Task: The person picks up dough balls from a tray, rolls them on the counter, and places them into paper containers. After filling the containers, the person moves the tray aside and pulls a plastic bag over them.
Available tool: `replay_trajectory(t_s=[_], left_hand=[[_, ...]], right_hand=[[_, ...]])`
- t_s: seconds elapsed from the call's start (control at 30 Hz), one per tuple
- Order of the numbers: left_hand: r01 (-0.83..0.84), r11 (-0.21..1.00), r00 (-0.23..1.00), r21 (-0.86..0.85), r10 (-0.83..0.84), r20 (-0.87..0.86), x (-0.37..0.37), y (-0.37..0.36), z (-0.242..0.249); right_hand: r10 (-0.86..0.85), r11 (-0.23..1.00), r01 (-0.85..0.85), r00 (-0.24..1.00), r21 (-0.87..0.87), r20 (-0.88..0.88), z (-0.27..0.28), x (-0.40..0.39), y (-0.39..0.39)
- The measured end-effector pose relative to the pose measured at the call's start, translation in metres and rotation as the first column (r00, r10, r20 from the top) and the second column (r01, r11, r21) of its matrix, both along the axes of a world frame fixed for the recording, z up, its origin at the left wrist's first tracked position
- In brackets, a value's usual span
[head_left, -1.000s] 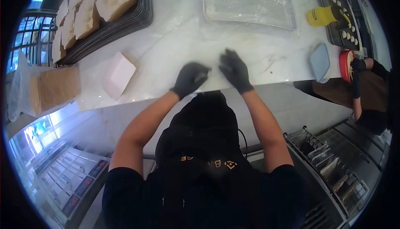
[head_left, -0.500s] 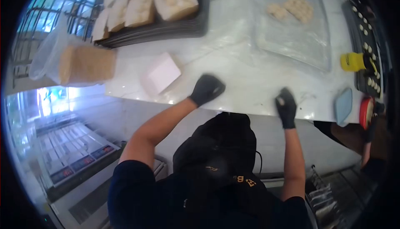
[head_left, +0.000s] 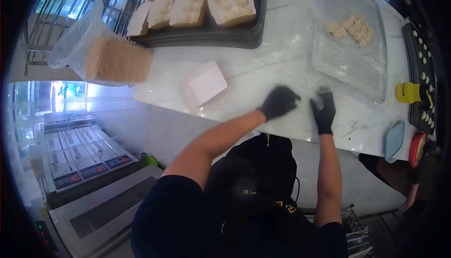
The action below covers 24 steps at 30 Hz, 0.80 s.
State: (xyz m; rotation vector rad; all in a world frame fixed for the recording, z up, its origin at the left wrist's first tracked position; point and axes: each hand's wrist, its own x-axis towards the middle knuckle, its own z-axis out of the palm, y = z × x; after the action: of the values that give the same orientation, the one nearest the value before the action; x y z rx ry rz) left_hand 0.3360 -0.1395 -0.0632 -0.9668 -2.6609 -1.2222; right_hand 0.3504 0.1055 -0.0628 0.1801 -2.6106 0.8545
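My left hand (head_left: 280, 103), in a black glove, is over the front of the white marble table (head_left: 263, 77), fingers partly stretched toward the right. Close by on its right, my right hand (head_left: 323, 112), also gloved in black, has its thumb and fingers apart; its fingertips are blurred by motion. I see nothing held in either hand. A pale square paper tray (head_left: 206, 84) lies to the left of my left hand. Beyond my right hand, small pale dough balls (head_left: 358, 29) sit in a clear plastic container (head_left: 350, 72).
Stacked dark baking trays (head_left: 235, 39) at the back left carry paper trays (head_left: 231, 4) with dough balls. A plastic bag (head_left: 115, 61) of brown paper trays stands left. At right are a yellow bottle (head_left: 408, 92), a blue lid (head_left: 394, 140), a red round container (head_left: 417, 149) and a co-worker's arm (head_left: 412, 197).
My left hand has moved right, close to my right hand, and its fingers have loosened from a fist. My right hand's fingers have spread. The camera view has shifted too.
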Motion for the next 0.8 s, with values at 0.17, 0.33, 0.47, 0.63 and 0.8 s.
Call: replay_trajectory(t_s=[0.17, 0.33, 0.47, 0.63, 0.8], left_hand=[[0.240, 0.960, 0.969, -0.143, -0.228, 0.098, 0.016, -0.041, -0.016], [-0.184, 0.914, 0.982, 0.362, 0.190, 0.019, -0.022, 0.006, -0.066], [0.068, 0.967, 0.998, 0.244, -0.062, -0.030, 0.047, 0.005, -0.032], [0.089, 0.872, 0.994, -0.481, -0.046, 0.100, -0.002, -0.060, 0.007], [-0.019, 0.924, 0.978, 0.383, 0.098, -0.187, 0.021, 0.009, -0.023]], right_hand=[[0.189, 0.981, -0.192, 0.954, -0.012, 0.232, -0.021, 0.089, 0.047], [-0.004, 0.995, -0.001, 0.999, 0.098, 0.050, -0.067, 0.002, 0.059], [0.267, 0.856, -0.071, 0.909, -0.511, 0.321, -0.027, 0.060, 0.011], [0.096, 0.993, -0.071, 0.943, -0.089, 0.319, -0.040, 0.050, 0.082], [0.387, 0.839, -0.250, 0.899, -0.483, 0.206, -0.043, 0.028, 0.010]])
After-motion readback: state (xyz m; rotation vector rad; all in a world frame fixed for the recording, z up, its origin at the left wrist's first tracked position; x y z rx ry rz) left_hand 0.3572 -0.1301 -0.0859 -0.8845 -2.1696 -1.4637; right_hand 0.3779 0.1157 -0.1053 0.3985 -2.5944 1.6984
